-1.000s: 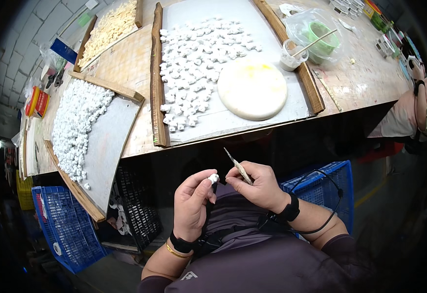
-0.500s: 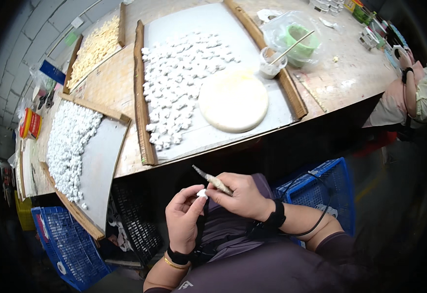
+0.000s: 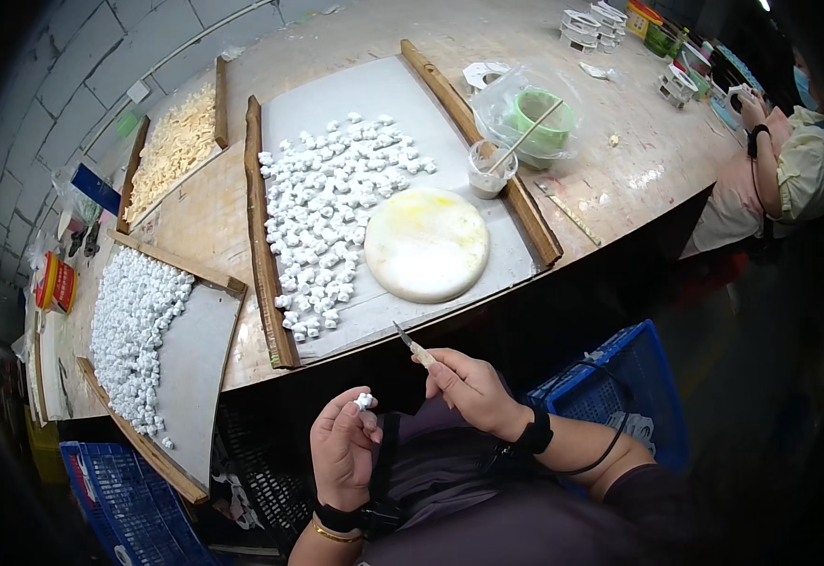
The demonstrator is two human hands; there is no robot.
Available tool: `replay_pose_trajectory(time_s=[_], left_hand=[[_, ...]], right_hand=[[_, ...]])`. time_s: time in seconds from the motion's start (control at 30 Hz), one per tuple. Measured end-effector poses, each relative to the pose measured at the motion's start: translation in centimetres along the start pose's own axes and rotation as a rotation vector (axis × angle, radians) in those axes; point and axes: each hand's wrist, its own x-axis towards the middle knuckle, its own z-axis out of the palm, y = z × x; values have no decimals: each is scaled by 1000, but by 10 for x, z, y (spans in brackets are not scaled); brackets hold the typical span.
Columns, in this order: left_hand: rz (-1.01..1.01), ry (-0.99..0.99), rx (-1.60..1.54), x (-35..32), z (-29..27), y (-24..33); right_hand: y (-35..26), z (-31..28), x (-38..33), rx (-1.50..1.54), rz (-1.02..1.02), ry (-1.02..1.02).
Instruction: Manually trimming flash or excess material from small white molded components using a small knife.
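While the left hand (image 3: 341,448) pinches one small white knobbed piece (image 3: 365,401) before the surface (image 3: 624,179), the right hand (image 3: 473,391) grips a small knife (image 3: 421,353), apart from it. Loose white pieces (image 3: 322,208) cover part of the grey board (image 3: 336,90), a dense heap (image 3: 138,330) the left tray (image 3: 190,368); which are finished, I cannot tell.

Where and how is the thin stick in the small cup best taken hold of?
Probably pinch the stick by its upper half, from above: it leans, its lower end inside the cup and its upper end rising past the rim.
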Motion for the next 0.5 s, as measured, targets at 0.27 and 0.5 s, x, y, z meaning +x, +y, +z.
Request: replay_pose_trajectory(time_s=[0.27, 0.5], left_hand=[[-61, -48, -52, 1, -8, 1], [-59, -69, -136, -1, -8, 8]], right_hand=[[0, 7, -4, 148, 115, -25], [-7, 12, -19, 194, 107, -17]])
